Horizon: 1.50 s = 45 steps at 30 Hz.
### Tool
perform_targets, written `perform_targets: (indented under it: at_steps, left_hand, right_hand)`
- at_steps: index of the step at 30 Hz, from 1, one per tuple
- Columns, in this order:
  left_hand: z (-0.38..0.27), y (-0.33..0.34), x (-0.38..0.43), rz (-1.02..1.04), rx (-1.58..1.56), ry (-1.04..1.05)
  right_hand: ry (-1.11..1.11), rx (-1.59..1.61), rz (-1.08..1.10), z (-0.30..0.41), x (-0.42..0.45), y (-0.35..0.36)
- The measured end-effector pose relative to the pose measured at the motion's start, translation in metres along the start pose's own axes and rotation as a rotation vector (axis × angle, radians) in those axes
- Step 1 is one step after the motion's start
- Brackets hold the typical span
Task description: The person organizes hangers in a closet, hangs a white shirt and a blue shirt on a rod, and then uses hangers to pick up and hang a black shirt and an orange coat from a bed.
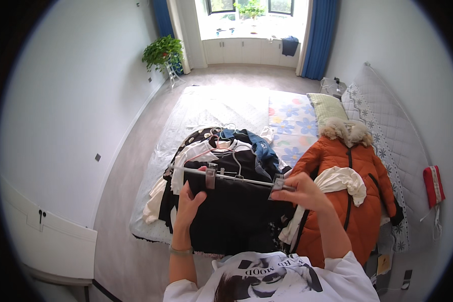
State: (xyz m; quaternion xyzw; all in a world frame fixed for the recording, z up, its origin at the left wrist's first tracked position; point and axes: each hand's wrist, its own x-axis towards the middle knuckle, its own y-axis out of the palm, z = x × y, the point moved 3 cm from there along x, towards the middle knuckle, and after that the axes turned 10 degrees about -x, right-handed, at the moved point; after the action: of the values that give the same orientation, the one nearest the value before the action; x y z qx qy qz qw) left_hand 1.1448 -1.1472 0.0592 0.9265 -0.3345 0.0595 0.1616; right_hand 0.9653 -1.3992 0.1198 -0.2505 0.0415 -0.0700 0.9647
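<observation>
Before me is a clip hanger [256, 182] with a pale bar, a metal hook and two clear plastic clips. Black cloth [238, 215], a garment whose kind I cannot tell, hangs from its bar. My left hand [190, 204] pinches the garment's upper left edge, just left of the left clip [210, 176]. At the other end, my right hand [304, 190] grips the right clip [278, 183] between thumb and fingers. Behind the hanger lies a pile of clothes on hangers, including a white top [196, 151], a black top [245, 158] and a blue denim garment [262, 147].
The clothes lie on a bed [219, 102] with a flowered mat [287, 109]. To the right are an orange fur-hooded coat [358, 162], cream cloth [339, 181] on it, a green pillow [328, 107] and a padded headboard [392, 124]. A potted plant [164, 53] stands far left.
</observation>
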Motion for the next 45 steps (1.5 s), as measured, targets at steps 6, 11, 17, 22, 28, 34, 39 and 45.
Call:
perform_targets:
  at_steps: [6,11,17,22,28,34,39,45]
  left_hand:
    - [-0.031,0.047,0.016,-0.126,0.213,0.139]
    - [-0.041,0.073,0.026,-0.303,0.115,0.305]
    - [-0.045,0.07,0.024,-0.283,0.04,0.22]
    - [-0.051,0.069,0.007,-0.373,0.208,0.243]
    - [-0.046,0.089,-0.013,-0.299,0.253,0.331]
    - [-0.032,0.097,-0.031,-0.101,0.313,0.331]
    - [-0.036,0.089,-0.039,-0.042,0.324,0.314]
    - [-0.034,0.074,-0.044,-0.104,0.313,0.292]
  right_hand:
    - [-0.11,-0.02,-0.175,0.017,-0.012,-0.045]
    - [-0.216,0.508,-0.407,0.005,-0.029,-0.041]
    - [-0.219,0.627,-0.689,-0.032,-0.02,-0.016]
    - [-0.178,0.795,-0.756,-0.016,-0.018,-0.007]
    - [-0.346,-0.292,-1.292,0.029,-0.043,-0.002]
    - [-0.595,-0.667,-0.664,0.089,-0.014,0.028]
    - [-0.529,-0.381,-0.494,0.074,-0.004,0.035]
    - [-0.418,-0.078,-0.565,0.066,0.0,0.035]
